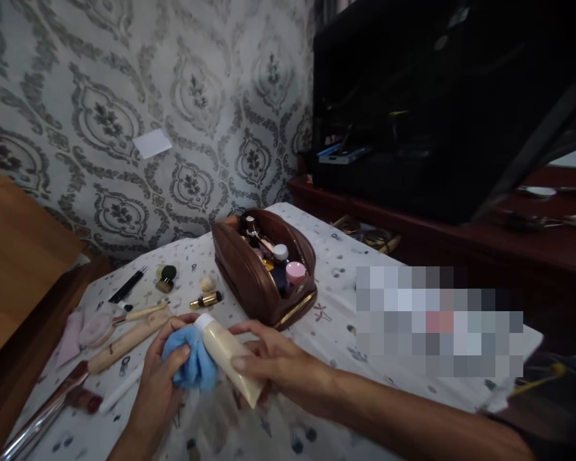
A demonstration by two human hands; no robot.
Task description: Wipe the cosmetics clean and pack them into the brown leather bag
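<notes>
The left hand (pixel 156 378) has its fingers curled around a bunched, soft blue cloth (pixel 194 358), the thumb pressed into its folds. The right hand (pixel 288 365) has its thumb laid over a cream-coloured, soft-looking squeeze tube (pixel 228 355) with a white cap (pixel 203 322), its fingers partly closed and the index reaching out along the far side. Both hands are over the near part of the white, printed-cloth-covered table (pixel 336 333), the cap end against or just beside the cloth. That hold looks light, so a smooth tube could twist or slide out if the cloth were rubbed hard against it; too firm a thumb could dent it and, should the cap be loose, push cream out. A fold of cloth might also catch on the cap's rim. Just beyond, a short gold-and-black cylinder (pixel 206 299) lies on its side and could roll if knuckles brushed it. The long beige tube-like object (pixel 129 342) lies towards the table's left edge, where a nudge from the left forearm might send it over. The open brown leather bag (pixel 242 282), near the far corner, could spill its small containers if bumped.
</notes>
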